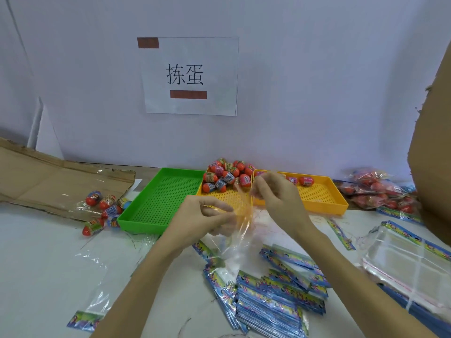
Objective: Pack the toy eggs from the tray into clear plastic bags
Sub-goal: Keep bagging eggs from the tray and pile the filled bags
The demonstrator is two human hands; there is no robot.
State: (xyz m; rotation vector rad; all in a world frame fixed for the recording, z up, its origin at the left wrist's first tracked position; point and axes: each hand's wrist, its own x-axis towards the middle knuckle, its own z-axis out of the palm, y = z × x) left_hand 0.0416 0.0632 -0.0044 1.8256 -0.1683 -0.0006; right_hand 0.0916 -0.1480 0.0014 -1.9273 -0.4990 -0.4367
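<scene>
Both hands, left (195, 215) and right (275, 193), raised, fingers pinching.

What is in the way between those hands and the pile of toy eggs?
Nothing solid. Both hands, left and right, pinch a clear bag just in front of the egg pile in the yellow tray.

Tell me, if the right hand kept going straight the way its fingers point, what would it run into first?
Probably the pile of toy eggs in the middle yellow tray: the right hand, pinching the clear bag, points up-left toward it. Depth is hard to judge.
</scene>
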